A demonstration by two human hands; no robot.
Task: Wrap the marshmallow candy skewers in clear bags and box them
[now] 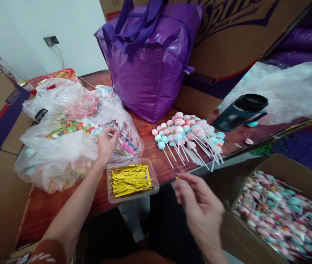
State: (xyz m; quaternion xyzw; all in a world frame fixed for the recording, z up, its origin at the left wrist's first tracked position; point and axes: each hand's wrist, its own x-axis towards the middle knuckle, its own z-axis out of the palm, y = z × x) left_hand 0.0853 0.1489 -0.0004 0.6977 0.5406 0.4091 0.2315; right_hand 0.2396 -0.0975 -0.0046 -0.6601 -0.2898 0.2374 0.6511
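My left hand (106, 143) reaches over the printed clear candy wrappers (128, 143) beside the plastic bags. Its thumb and fingertips come together, and what they pinch, if anything, is hard to make out. Over the table's front edge, my right hand (201, 211) has its fingers closed in a pinch. A tiny gold tip shows there, apparently a twist tie (177, 178). Between the hands sits a clear plastic tub (156, 189) of gold twist ties (130, 179). Pastel marshmallow sticks (185, 134) lie heaped behind, white sticks pointing forward.
Plastic bags of coloured candy (62, 146) cover the table's left side. A purple bag (147, 69) stands at the back, near a large carton (227, 47). A dark travel mug (240, 112) stands right. Below, an open box (229, 225) contains wrapped candies (279, 216).
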